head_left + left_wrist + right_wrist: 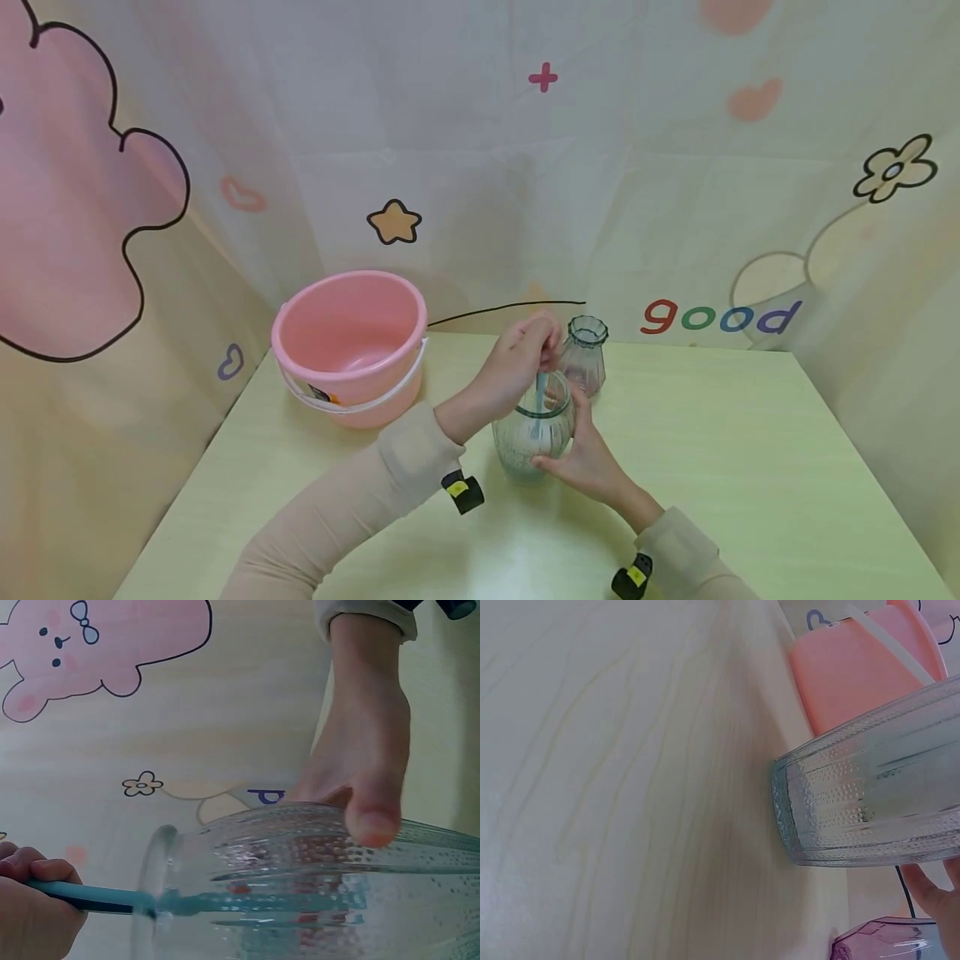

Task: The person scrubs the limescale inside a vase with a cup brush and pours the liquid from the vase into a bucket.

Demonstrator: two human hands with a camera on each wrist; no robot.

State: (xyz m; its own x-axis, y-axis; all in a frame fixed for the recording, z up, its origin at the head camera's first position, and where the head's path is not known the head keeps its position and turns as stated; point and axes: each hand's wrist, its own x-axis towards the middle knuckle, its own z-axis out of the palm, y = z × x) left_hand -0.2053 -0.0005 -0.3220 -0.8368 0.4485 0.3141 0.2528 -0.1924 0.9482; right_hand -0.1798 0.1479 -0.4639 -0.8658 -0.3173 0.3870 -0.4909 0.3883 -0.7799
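A clear greenish ribbed glass vase (pixel 517 446) is in front of me, its round mouth facing up. My right hand (pixel 588 462) grips its right side, thumb on the near face and fingers round the back. My left hand (pixel 525 354) is above the mouth and pinches a slim teal stick-like tool (pixel 105 895). The tool goes down through the mouth into the vase; its lower end shows blurred through the textured glass in the left wrist view. In the right wrist view the vase's thick base (pixel 786 814) appears beside the tabletop.
A pink bucket (pixel 348 367) with a white handle stands at the back left. Just behind the vase is a smaller pink-tinted glass vase (pixel 588 367) with a wavy dark green rim. A printed curtain (pixel 480 167) surrounds the pale table (pixel 712 433).
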